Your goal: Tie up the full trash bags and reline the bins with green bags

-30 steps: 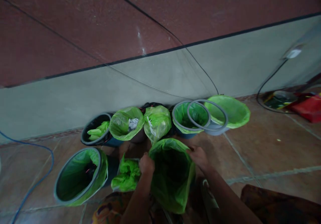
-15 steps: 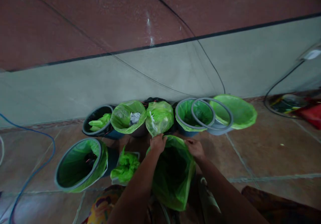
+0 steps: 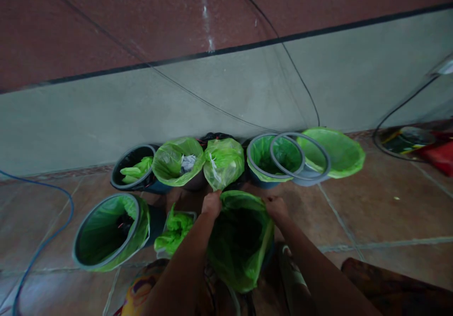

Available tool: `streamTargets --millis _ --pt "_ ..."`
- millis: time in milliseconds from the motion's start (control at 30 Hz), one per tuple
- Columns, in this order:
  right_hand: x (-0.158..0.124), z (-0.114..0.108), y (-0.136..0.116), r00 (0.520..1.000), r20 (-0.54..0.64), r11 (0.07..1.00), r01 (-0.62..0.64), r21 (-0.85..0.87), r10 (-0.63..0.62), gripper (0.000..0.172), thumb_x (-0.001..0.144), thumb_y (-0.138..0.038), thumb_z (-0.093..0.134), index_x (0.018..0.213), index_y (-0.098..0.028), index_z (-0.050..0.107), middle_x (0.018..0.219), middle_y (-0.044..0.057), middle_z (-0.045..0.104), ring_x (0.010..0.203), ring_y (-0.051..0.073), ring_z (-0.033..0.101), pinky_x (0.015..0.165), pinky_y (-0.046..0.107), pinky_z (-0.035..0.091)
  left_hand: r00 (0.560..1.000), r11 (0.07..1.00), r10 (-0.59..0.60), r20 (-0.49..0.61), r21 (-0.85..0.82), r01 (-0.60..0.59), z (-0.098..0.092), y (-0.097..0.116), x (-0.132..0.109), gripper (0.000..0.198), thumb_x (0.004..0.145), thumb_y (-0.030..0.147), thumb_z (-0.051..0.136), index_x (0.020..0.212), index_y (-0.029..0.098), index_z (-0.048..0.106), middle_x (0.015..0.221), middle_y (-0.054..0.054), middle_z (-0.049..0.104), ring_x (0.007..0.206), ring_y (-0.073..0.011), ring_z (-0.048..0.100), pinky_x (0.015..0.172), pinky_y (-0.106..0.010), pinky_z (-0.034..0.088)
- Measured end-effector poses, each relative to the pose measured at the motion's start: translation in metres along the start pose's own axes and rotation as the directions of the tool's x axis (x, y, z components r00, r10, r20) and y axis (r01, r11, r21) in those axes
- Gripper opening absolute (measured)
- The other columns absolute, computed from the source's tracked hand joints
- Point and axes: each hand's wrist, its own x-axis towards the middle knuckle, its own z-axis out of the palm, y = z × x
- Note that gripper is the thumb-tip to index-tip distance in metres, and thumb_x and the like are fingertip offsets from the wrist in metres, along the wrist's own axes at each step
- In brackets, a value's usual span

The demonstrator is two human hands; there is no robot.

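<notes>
Bright-green, thin plastic bin liner [image 3: 231,264], wide-mouthed, directly in front of the body, low, over the brown tiled floor [image 3: 375,207]. Mouth faces up and back toward the wearer; inside too dark to read.

Key relation: liner's rim spans the gap between the two hands, so neither is nearer; both touch it. Left hand [image 3: 211,204] at the far-left part of the rim, right hand [image 3: 275,207] at the far-right, roughly level. Long axis of the mouth runs from the far edge back toward the body, across the line joining the hands. From the fingers, most of the liner lies nearer the wearer and lower; near lip sags, no hand on it.

Fingers: both sets closed, pinching the rim film, thumbs and tips partly hidden. Far edge between them looks fairly taut. Whether a bin stands fully under the liner, cannot tell; a dark side shows faintly at right.

Around: tied, pale-green plastic bag [image 3: 224,162] just beyond the left fingers, contact unclear. Loose grey plastic ring [image 3: 327,166] past the right hand, resting across two lined bins. Small, whitish container heaped with crumpled green plastic [image 3: 178,231] beside the left forearm.
</notes>
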Motion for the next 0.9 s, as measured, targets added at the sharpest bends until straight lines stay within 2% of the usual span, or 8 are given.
streamTargets --millis 100,167,300,367,500,600,767,900 --pt "-0.006 0.000 0.008 0.997 0.060 0.997 -0.041 -0.065 0.045 0.028 0.080 -0.026 0.057 0.058 -0.018 0.070 0.063 0.009 0.070 0.061 0.018 0.065 0.052 0.025 0.042 0.999 0.999 -0.040 0.035 -0.003 0.040 0.000 0.005 -0.004 0.028 0.093 0.028 0.047 0.118 0.022 0.060 0.111 -0.012 0.072 0.105 -0.0228 0.067 0.089 -0.031 0.048" --pt "-0.012 -0.003 0.012 0.993 0.103 0.996 -0.042 -0.085 0.050 0.031 0.083 -0.028 0.055 0.059 -0.017 0.070 0.062 0.010 0.070 0.059 0.019 0.065 0.052 0.026 0.042 0.995 0.996 -0.087 0.053 -0.001 0.087 -0.002 0.010 -0.008 0.033 0.092 0.033 0.049 0.121 0.021 0.058 0.115 -0.014 0.070 0.108 -0.0253 0.066 0.092 -0.035 0.048" --pt "-0.018 -0.017 0.007 1.000 -0.009 0.996 0.017 -0.091 -0.018 0.035 0.091 -0.033 0.047 0.092 -0.015 0.076 0.089 0.013 0.075 0.078 0.023 0.070 0.065 0.029 0.048 0.995 0.994 -0.101 -0.022 0.049 0.102 -0.014 0.023 -0.011 0.063 0.076 0.039 0.070 0.134 0.022 0.050 0.139 -0.015 0.056 0.129 -0.0339 0.050 0.104 -0.050 0.039" --pt "-0.017 -0.024 -0.005 0.996 -0.063 0.994 0.058 -0.095 -0.064 0.036 0.092 -0.034 0.045 0.102 -0.016 0.075 0.099 0.013 0.075 0.087 0.023 0.070 0.072 0.029 0.048 0.996 0.998 -0.055 -0.064 0.015 0.056 -0.020 0.032 -0.008 0.070 0.077 0.044 0.070 0.140 0.023 0.046 0.145 -0.014 0.050 0.132 -0.0345 0.045 0.107 -0.052 0.037" --pt "-0.010 -0.033 -0.034 0.966 0.080 0.968 0.249 -0.045 -0.245 0.027 0.091 -0.032 0.050 0.098 -0.021 0.074 0.100 0.006 0.075 0.092 0.019 0.069 0.079 0.025 0.047 0.987 0.988 0.120 -0.107 -0.082 -0.129 -0.020 0.045 0.003 0.039 0.096 0.039 0.045 0.129 0.024 0.059 0.133 -0.008 0.062 0.124 -0.0224 0.055 0.107 -0.036 0.039" --pt "-0.014 -0.031 -0.046 0.940 0.188 0.940 0.313 -0.135 -0.286 0.020 0.084 -0.028 0.059 0.096 -0.021 0.073 0.098 0.006 0.075 0.090 0.019 0.068 0.078 0.025 0.046 0.976 0.975 0.212 -0.052 -0.053 -0.215 -0.012 0.047 0.008 0.033 0.098 0.032 0.040 0.114 0.024 0.067 0.121 -0.005 0.069 0.116 -0.0187 0.060 0.104 -0.030 0.042" --pt "-0.040 -0.018 -0.045 0.931 0.219 0.841 0.360 -0.405 -0.293 0.026 0.089 -0.016 0.047 0.100 -0.017 0.070 0.097 0.009 0.071 0.082 0.019 0.066 0.069 0.026 0.042 0.977 0.977 0.215 0.001 0.000 -0.215 -0.002 0.034 0.009 0.026 0.094 0.023 0.048 0.113 0.023 0.065 0.117 -0.006 0.070 0.112 -0.0191 0.063 0.100 -0.030 0.045" --pt "-0.061 -0.004 -0.040 0.893 0.238 0.718 0.449 -0.532 -0.382 0.032 0.089 -0.009 0.042 0.099 -0.017 0.071 0.103 0.012 0.070 0.099 0.024 0.063 0.082 0.032 0.044 0.980 0.980 0.194 0.035 0.040 -0.195 -0.002 0.027 0.009 0.023 0.093 0.021 0.048 0.110 0.022 0.064 0.112 -0.008 0.071 0.109 -0.0203 0.065 0.096 -0.030 0.047"
